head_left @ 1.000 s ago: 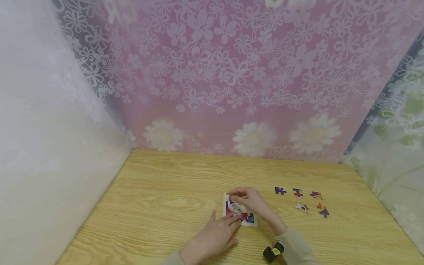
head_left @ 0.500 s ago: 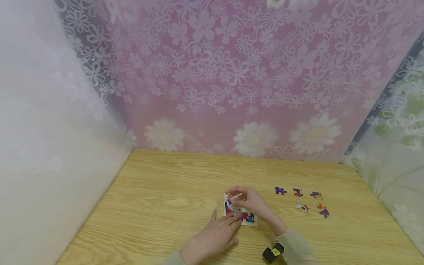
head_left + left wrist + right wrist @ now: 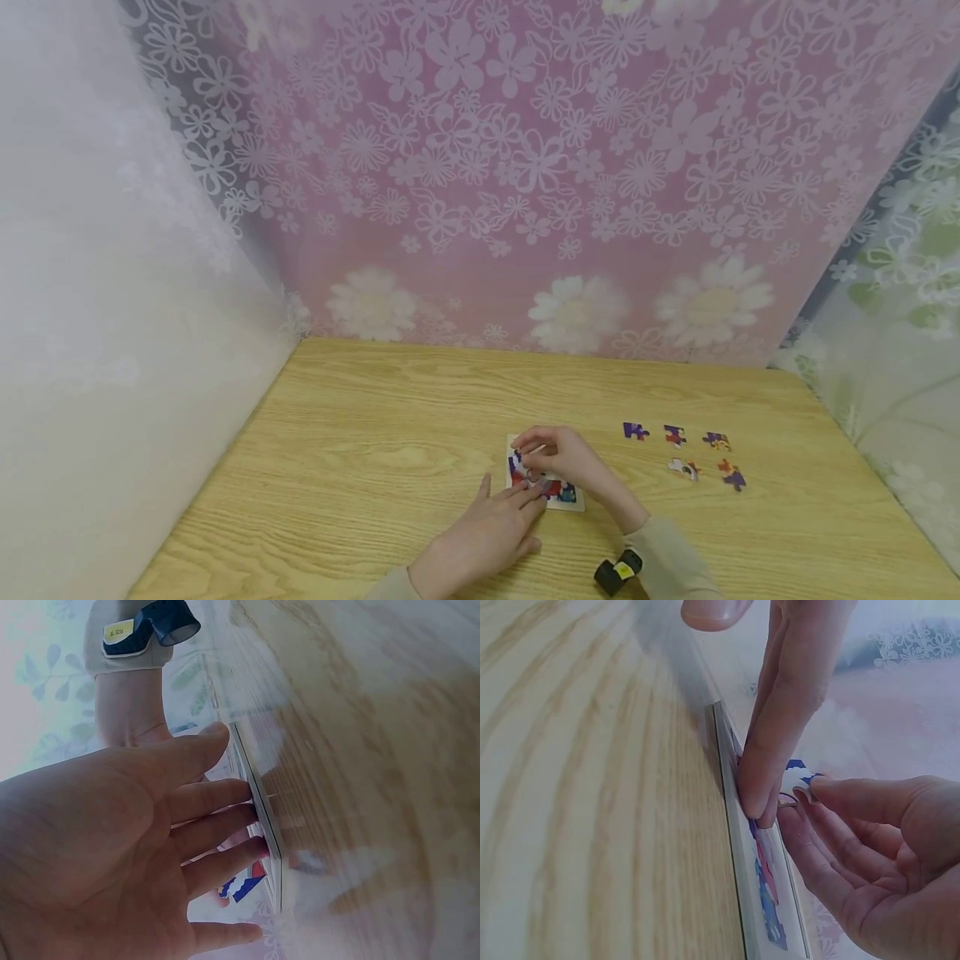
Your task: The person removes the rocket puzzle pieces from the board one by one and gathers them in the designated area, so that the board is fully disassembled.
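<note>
A small jigsaw puzzle board (image 3: pixel 576 506) with a pale frame lies on the table, partly filled with coloured pieces. My left hand (image 3: pixel 491 529) rests its straight, spread fingers on the board's near left part. Over the far part of the board, my right hand (image 3: pixel 576 465) pinches a puzzle piece (image 3: pixel 796 777) between thumb and fingers. White and blue show on that piece, and it stands tilted up from the board in the right wrist view. Both hands hide much of the board's picture in the head view.
Several loose puzzle pieces lie to the right of the board, among them a purple one (image 3: pixel 634 432), a white one (image 3: pixel 683 469) and an orange and purple one (image 3: pixel 732 475). A black wrist device (image 3: pixel 618 572) sits at the right sleeve. Patterned curtains (image 3: pixel 480 167) surround the wooden table (image 3: pixel 360 450).
My right fingers have shifted slightly, and less of the pinched piece's face shows in the head view than a second ago. The left hand stays in place.
</note>
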`<state>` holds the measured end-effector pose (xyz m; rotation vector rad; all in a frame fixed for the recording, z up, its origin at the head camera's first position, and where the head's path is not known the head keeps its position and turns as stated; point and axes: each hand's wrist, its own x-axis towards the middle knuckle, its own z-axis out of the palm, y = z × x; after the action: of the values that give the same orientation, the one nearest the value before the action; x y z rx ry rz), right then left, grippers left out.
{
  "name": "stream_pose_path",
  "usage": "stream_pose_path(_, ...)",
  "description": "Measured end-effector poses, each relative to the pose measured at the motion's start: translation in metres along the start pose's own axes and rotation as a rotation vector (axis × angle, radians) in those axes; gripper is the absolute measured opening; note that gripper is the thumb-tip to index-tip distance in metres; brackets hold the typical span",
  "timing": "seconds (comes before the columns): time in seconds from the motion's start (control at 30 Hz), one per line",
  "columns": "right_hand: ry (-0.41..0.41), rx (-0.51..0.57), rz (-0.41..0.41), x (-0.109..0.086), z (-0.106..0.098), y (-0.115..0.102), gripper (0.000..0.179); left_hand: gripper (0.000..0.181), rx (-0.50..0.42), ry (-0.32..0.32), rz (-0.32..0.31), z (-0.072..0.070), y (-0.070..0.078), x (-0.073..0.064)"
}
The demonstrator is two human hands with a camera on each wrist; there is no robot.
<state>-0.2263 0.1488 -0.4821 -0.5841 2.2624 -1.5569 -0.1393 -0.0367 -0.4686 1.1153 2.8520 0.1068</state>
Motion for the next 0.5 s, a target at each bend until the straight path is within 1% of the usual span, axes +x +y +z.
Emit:
stream_pose_path(0.2, 0.001, -0.013, -0.005, 0.0008, 0.0002, -0.0008, 0.021, 0.053, 0.007, 0.004, 0.002, 0.001, -0.0004, 0.0005)
stream_pose_path(0.5, -0.01, -0.018, -0.014, 0.0005, 0.0001, -0.0003, 0.023, 0.053, 0.017, 0.004, 0.004, 0.0014, -0.0007, 0.0003)
